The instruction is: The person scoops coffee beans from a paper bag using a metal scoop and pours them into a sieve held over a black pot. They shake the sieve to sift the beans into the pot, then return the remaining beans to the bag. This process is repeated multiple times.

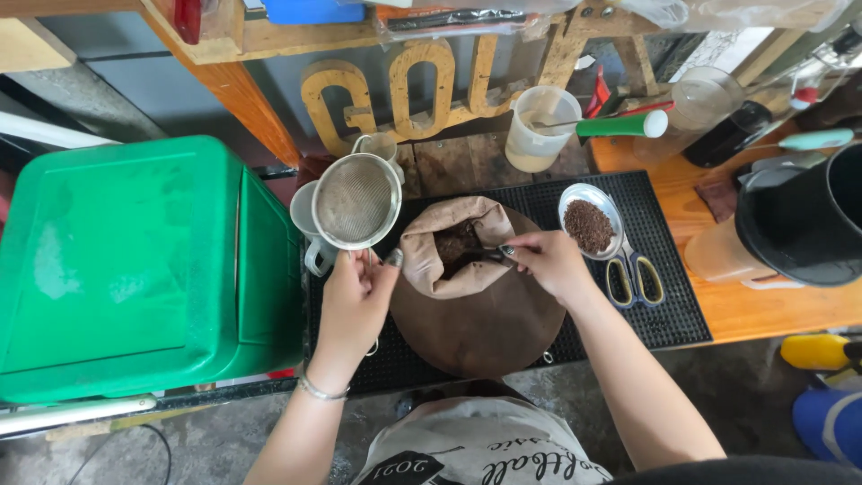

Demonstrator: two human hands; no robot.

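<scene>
Between the hands lies a tan cloth bag on a dark brown round board. Left of them, a bright green box; beneath, a black ribbed mat; right, dark brown grounds, perhaps coffee.

One head-worn view — steeply downward, close over the hands; no second view.

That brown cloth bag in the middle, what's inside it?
The cloth bag holds dark, coarse grounds, like those in the small metal dish. The right hand reaches into its mouth; how deep the fill goes is hidden by the folds.
</scene>
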